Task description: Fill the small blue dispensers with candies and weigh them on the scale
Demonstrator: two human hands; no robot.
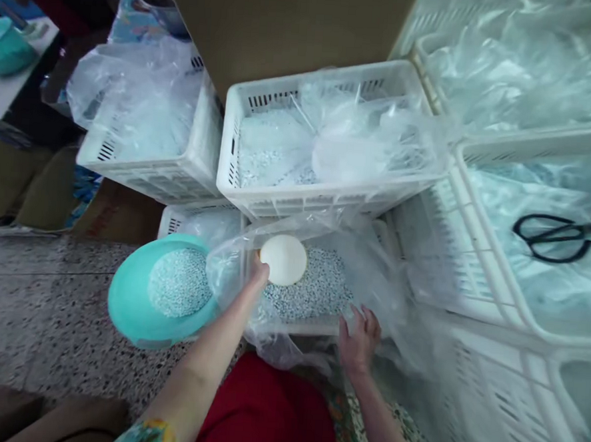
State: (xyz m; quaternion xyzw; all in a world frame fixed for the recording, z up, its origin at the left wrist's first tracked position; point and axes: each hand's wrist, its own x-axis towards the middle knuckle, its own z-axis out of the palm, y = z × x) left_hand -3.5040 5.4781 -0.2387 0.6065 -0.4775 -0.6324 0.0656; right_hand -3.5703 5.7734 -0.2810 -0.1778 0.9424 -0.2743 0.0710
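My left hand [261, 269] grips the edge of a white round dish [284, 260] with a thin tan rim. The dish is over the small pale beads [316, 283] in a crate lined with a clear plastic bag [382, 270]. Near the crate's front edge, my right hand [360, 338] has its fingers apart by the bag and holds nothing. To the left, a turquoise basin [130, 284] contains more pale beads [180, 283], close to my left forearm.
A white crate [321, 199] with bagged beads stands directly behind. Another crate [148, 175] stands at its left. Stacked crates [493, 260] line the right side, with black-handled scissors [555, 237] on a plastic bag. A cardboard sheet [307, 35] rises at the back.
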